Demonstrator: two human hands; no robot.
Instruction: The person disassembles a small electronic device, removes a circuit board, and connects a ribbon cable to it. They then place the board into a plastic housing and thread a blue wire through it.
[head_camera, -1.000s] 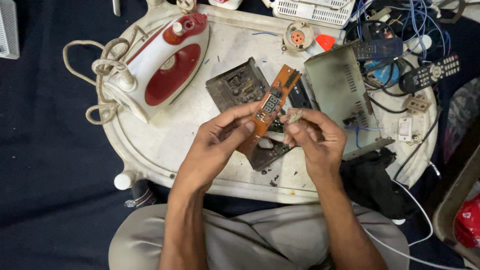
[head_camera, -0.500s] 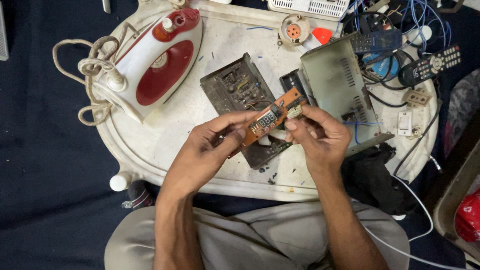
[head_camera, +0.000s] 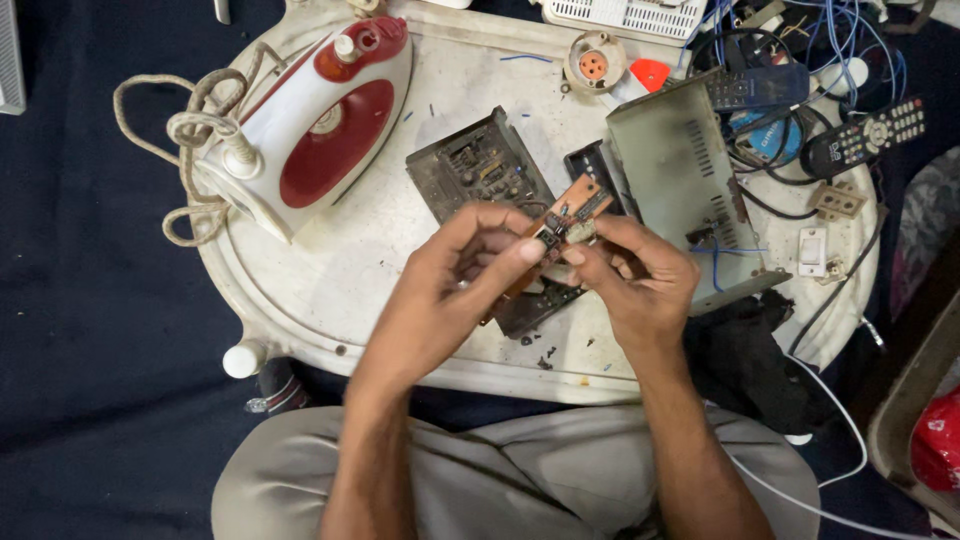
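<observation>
Orange circuit strip (head_camera: 565, 215): held above the counter's (head_camera: 330, 290) middle, over a dark circuit board (head_camera: 478, 168). Left hand (head_camera: 455, 285) grip pinches its lower end; right hand (head_camera: 630, 275) grip pinches what looks like a small component. Risk: slipping, snapping under twist, or dropping onto loose screws (head_camera: 540, 355).

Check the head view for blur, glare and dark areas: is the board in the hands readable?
Head view: even overhead light, no harsh glare on the white tray; the small orange circuit board between left hand and right hand is slightly soft; dark floor loses detail.
</observation>
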